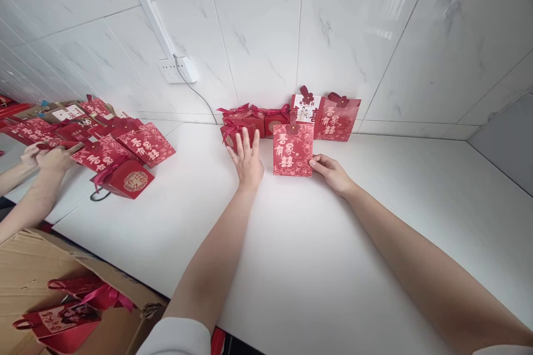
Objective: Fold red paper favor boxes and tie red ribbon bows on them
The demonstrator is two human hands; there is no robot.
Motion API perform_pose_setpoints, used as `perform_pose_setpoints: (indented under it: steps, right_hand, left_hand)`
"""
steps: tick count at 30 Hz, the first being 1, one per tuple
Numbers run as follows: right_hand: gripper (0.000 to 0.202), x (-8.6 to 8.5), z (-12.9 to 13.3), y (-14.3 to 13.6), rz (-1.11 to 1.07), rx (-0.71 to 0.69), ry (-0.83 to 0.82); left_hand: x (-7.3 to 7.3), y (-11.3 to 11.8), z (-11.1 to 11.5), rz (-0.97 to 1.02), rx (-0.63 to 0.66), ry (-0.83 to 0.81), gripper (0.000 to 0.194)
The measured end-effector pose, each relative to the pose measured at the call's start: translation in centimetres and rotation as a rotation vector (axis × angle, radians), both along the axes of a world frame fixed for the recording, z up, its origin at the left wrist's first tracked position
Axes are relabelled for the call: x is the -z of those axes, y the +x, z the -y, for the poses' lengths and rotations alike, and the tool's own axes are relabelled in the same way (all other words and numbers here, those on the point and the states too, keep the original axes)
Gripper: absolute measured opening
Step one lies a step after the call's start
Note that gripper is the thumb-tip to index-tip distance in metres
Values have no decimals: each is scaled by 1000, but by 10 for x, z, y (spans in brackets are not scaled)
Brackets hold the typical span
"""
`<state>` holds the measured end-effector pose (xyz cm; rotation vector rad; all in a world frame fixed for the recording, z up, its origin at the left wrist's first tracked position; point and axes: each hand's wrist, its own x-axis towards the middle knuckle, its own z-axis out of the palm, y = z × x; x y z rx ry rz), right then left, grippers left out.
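Note:
My right hand (330, 173) pinches the lower right edge of a red gift bag (293, 152) with pale lettering and a flower clasp on top. The bag stands upright on the white table. To its left, my left hand (249, 161) has its fingers spread in front of a red gift box (231, 136) with a ribbon; whether it touches the box I cannot tell. Another ribboned box (275, 119) sits behind, by the wall. Two more upright bags, one with a white printed front (306, 109) and one all red (342, 120), lean near the wall behind the held bag.
At the left, another person's hands (52, 158) work among several red bags (147, 143) and a red box (132, 178). An open cardboard box (125, 319) holding red bags stands below the table's front edge. A cable (195, 91) hangs from the wall socket (178, 70).

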<state>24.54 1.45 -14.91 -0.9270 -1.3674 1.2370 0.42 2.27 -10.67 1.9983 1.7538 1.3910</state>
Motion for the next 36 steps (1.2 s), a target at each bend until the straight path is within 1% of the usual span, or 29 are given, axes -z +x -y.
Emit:
perform_pose_setpoints:
  steps: [1, 2, 3, 10, 15, 17, 22, 24, 25, 26, 29, 30, 33, 36]
  right_hand:
    - [35, 0, 0, 0, -1, 1, 1]
    - [34, 0, 0, 0, -2, 1, 2]
    - [34, 1, 0, -1, -3, 1, 3]
    - [34, 1, -1, 0, -4, -2, 6]
    - [32, 1, 0, -1, -4, -9, 8]
    - [31, 1, 0, -1, -3, -12, 7]
    - [32, 1, 0, -1, -1, -16, 2]
    - [32, 1, -1, -1, -1, -19, 4]
    - [32, 2, -1, 0, -1, -20, 5]
    - [31, 2, -1, 0, -1, -22, 7]
    - [30, 3, -2, 0, 1, -27, 14]
    - [30, 3, -2, 0, 2, -27, 17]
    - [31, 3, -3, 0, 4, -25, 27]
    - [34, 1, -3, -1, 10, -16, 26]
  left_hand:
    - [-3, 3, 4, -173, -43, 12, 85]
    - [-4, 5, 7, -267, -65, 13, 85]
    - [-5, 7, 9, -315, -75, 10, 85]
    - [2, 8, 9, -361, -135, 1, 89]
    - [5, 9, 8, -361, -116, -2, 88]
    - [6, 10, 7, -395, -130, -2, 89]
    - [5, 12, 9, -533, -223, -59, 89]
    - [7, 12, 7, -533, -225, -45, 87]
    - [10, 11, 6, -504, -211, -30, 82]
    - [12, 10, 3, -453, -179, -21, 72]
    - [21, 3, -7, -271, -31, -42, 25]
    - [23, 0, -10, -231, 20, -54, 16]
    - [27, -6, -16, -187, 140, -70, 14]
    - [28, -7, -13, -133, 235, -74, 20]
